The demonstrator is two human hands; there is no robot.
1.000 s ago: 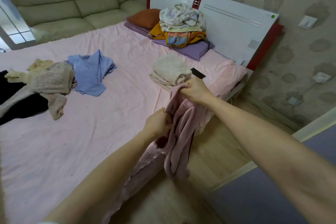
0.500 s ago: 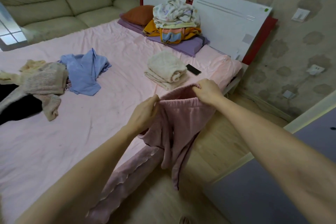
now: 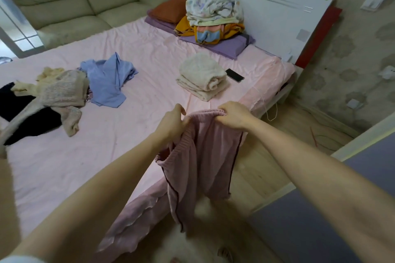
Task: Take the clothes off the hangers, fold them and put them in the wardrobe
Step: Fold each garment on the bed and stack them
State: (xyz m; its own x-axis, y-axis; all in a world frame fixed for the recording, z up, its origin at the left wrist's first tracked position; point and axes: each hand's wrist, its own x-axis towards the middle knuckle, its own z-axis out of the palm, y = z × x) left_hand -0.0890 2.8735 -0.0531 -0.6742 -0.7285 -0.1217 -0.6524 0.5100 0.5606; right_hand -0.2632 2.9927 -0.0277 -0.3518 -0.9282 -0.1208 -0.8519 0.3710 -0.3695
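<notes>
A pink knit garment (image 3: 205, 156) with dark piping hangs over the bed's near edge. My left hand (image 3: 173, 120) grips its top edge on the left, and my right hand (image 3: 234, 114) pinches the same edge on the right. A folded cream garment (image 3: 203, 76) lies on the pink bed sheet (image 3: 74, 151) just beyond my hands. Farther left on the bed lie a crumpled blue shirt (image 3: 109, 81), a beige knit sweater (image 3: 62, 94) and a black garment (image 3: 23, 121).
A black phone (image 3: 234, 74) lies beside the folded cream garment. Bedding (image 3: 213, 13) is piled on a purple pillow (image 3: 224, 46) at the white headboard (image 3: 275, 10). A beige sofa (image 3: 70, 0) stands behind the bed. Wooden floor (image 3: 277, 134) runs on the right, with a grey panel (image 3: 320, 230) at lower right.
My hands spread apart along the pink garment's top edge, opening it out from a bunched strip, then lifted it a little. The view shifted slightly.
</notes>
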